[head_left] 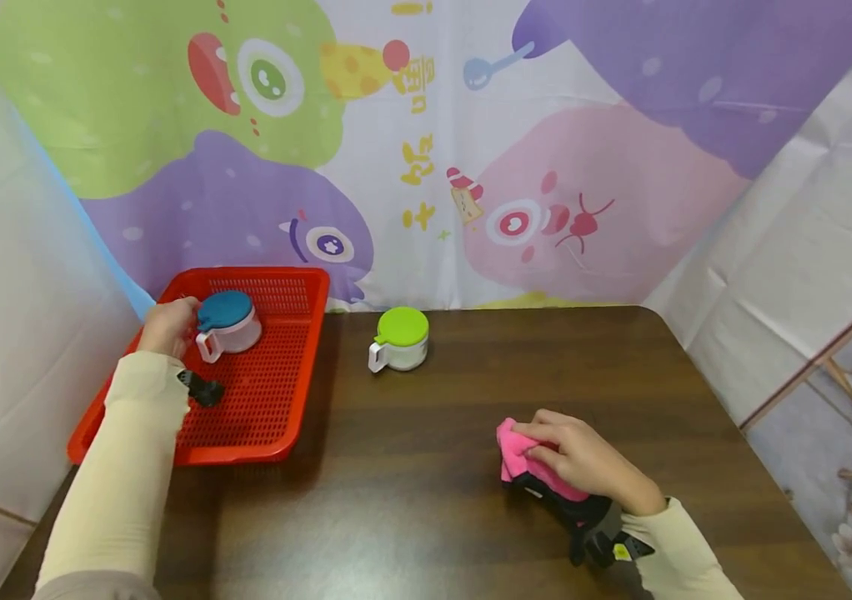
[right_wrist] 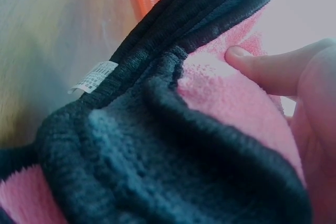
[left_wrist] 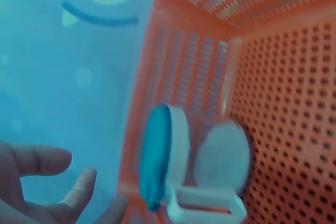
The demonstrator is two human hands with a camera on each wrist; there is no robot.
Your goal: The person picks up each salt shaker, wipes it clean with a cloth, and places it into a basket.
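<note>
My left hand (head_left: 168, 327) is over the left side of a red plastic basket (head_left: 302, 383), beside a jar with a blue lid (head_left: 226, 310) and a white handle. In the left wrist view its loosely spread fingers (left_wrist: 47, 160) are apart from that jar, which stands inside the basket. My right hand (head_left: 583, 454) holds a folded pink cloth (head_left: 513, 450) with black edging over the right part of the table. Up close in the right wrist view, the thumb (right_wrist: 262, 69) presses on the fluffy pink side, and a small white label (right_wrist: 95, 78) sticks out from the black edge.
A second jar, with a green lid (head_left: 403, 327), stands at the back middle of the brown wooden table (head_left: 396, 475). A cartoon-printed curtain (head_left: 426, 250) hangs along the back edge, with pale curtains at both sides.
</note>
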